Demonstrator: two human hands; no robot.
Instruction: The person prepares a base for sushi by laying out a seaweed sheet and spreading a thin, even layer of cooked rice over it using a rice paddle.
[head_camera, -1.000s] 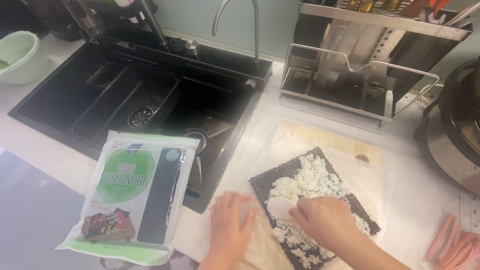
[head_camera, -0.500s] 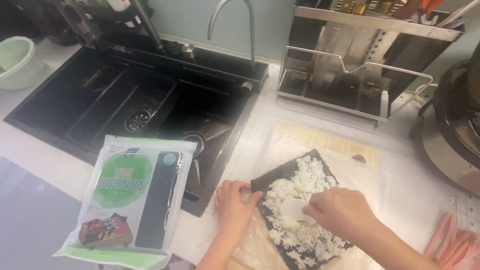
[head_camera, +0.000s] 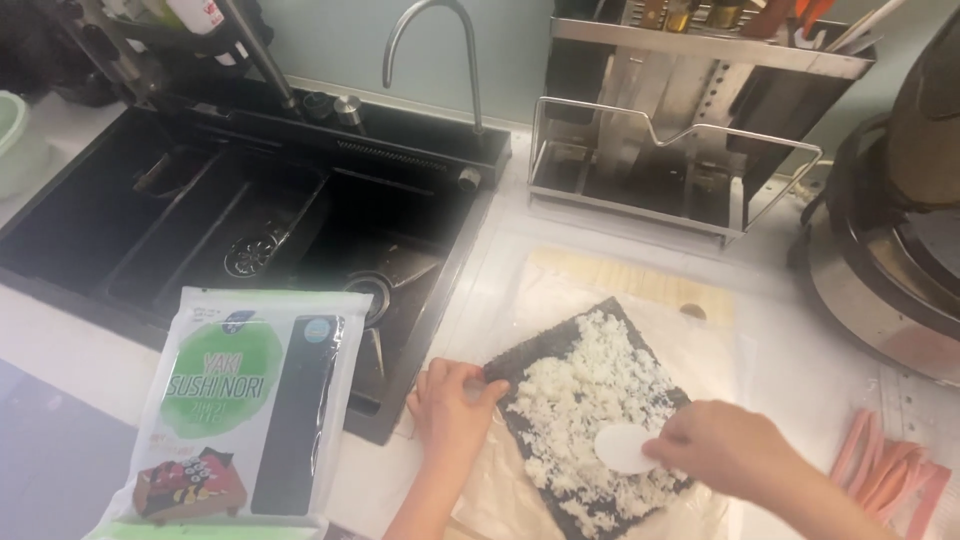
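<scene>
The right hand (head_camera: 735, 450) closes its fingers on a small white paddle (head_camera: 622, 448), round and flat, pressed onto the rice (head_camera: 590, 395); the left hand (head_camera: 452, 405) lies flat and loosely spread, its fingertips holding down the left corner of the seaweed sheet (head_camera: 545, 345); it grips nothing. The one sheet is dark, thin and square, turned like a diamond; a lumpy white layer of rice covers most of it, leaving dark edges bare. Under it lies a pale bamboo rolling mat (head_camera: 640, 285) wrapped in clear film, its slats showing at the far edge. All this rests on a white countertop (head_camera: 800, 370), smooth and glossy.

To the left, near, stands one green and clear packet of seaweed sheets (head_camera: 250, 410), crinkly plastic, a dark stack visible through its window. Beyond it is a black sink (head_camera: 250, 200), rectangular and stepped, with one round drain and one curved steel tap (head_camera: 430, 50) on the far rim. Far right of the tap stands one steel wire rack (head_camera: 670, 170) holding utensils; at the right edge, a rounded metal cooker (head_camera: 890, 260); near right, several pink strips (head_camera: 890, 470), too blurred to count. One pale green bowl (head_camera: 15, 140) sits at the far left.
</scene>
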